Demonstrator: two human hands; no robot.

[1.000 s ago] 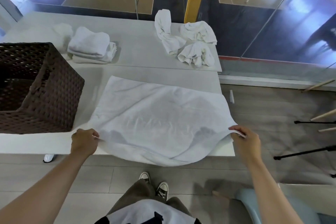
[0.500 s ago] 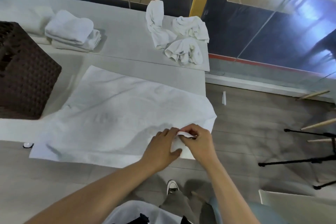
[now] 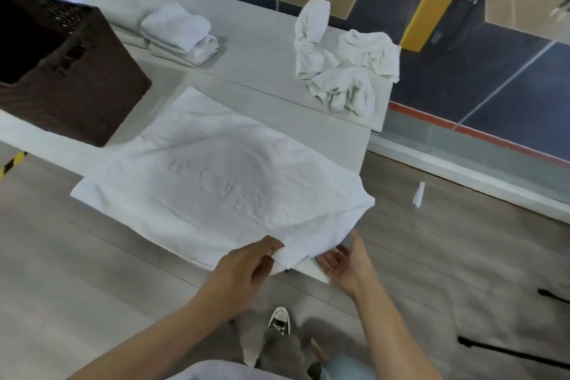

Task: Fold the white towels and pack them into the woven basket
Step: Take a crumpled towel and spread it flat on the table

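A large white towel (image 3: 216,182) lies spread over the near part of the white table (image 3: 324,133), folded over itself with its near edge hanging past the table's front. My left hand (image 3: 246,265) pinches the towel's near right corner. My right hand (image 3: 345,262) is just right of it, palm up and fingers apart, under the towel's edge. The dark brown woven basket (image 3: 61,71) stands at the table's left. Folded white towels (image 3: 182,34) are stacked behind it. Three crumpled white towels (image 3: 342,62) lie at the back right.
A glass wall with a yellow post (image 3: 428,12) runs behind the table. Wood floor lies to the right, with a small white scrap (image 3: 419,194) and black tripod legs (image 3: 509,352). My shoe (image 3: 279,321) is below the table's front edge.
My left hand brought the towel's left corner across to the right corner, folding the towel. My right hand then let go and opened. The view swung left.
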